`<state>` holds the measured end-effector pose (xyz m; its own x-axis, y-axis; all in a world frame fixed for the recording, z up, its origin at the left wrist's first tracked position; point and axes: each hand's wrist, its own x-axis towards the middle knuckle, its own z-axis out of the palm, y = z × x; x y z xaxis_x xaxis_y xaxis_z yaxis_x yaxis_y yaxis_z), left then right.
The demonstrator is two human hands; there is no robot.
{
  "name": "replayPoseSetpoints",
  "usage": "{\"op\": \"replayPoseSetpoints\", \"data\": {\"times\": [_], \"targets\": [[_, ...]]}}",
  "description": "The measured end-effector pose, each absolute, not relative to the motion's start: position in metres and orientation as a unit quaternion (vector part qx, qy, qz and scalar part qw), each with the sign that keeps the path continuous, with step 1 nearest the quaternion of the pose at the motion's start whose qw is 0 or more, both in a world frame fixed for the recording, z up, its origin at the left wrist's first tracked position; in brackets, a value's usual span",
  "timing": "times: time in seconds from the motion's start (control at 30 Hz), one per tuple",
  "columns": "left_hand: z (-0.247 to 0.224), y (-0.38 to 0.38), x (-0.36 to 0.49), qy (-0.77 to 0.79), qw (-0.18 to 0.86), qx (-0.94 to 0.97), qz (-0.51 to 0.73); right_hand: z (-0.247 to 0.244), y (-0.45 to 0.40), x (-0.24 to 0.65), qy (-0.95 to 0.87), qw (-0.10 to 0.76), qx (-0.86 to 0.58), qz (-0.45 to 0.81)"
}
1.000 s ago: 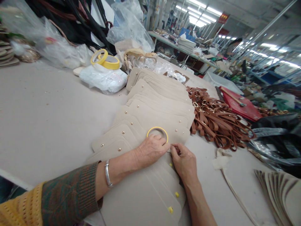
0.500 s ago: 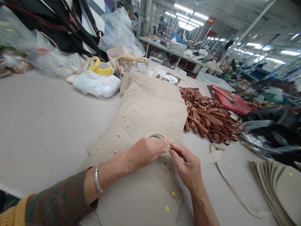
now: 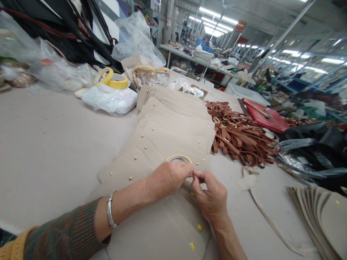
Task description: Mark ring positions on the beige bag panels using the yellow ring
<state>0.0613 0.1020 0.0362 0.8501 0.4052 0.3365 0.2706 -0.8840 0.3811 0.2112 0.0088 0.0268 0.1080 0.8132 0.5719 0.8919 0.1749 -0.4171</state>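
My left hand, a silver bangle at its wrist, is closed at a roll of yellow tape; only the roll's upper rim shows above the knuckles. Thumb and finger of my right hand are pinched together against the left fingertips, and whatever lies between them is too small to make out. Beneath both hands spreads an overlapping row of beige panels with small metal studs along the edges. Bits of yellow tape stick to the nearest panels, below my right hand.
Brown straps with metal clasps lie in a heap to the right, beside a red board with a hammer-like tool on it. More beige panels are fanned at lower right. Two yellow tape rolls rest on a white plastic-wrapped bundle at left.
My right hand has moved slightly left, and its fingertips have closed into a pinch against the left fingertips. The left hand has barely shifted.
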Motion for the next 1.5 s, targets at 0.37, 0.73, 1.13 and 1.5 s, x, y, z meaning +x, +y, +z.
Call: {"op": "replayPoseSetpoints", "data": {"times": [0.37,0.73,1.13,1.5], "targets": [[0.024,0.099,0.069,0.193,0.082,0.943,0.257,0.019,0.028,0.235,-0.343,0.521,-0.728,0.284],[0.013,0.102,0.075,0.205,0.052,0.968,0.132,0.007,0.038,0.244,-0.462,0.398,-0.767,0.201],[0.015,0.103,0.073,0.219,0.07,0.966,0.117,-0.002,0.031,0.25,-0.483,0.337,-0.805,0.073],[0.022,0.132,0.072,0.277,0.026,0.947,0.16,-0.001,0.04,0.235,-0.577,0.289,-0.764,-0.023]]}}
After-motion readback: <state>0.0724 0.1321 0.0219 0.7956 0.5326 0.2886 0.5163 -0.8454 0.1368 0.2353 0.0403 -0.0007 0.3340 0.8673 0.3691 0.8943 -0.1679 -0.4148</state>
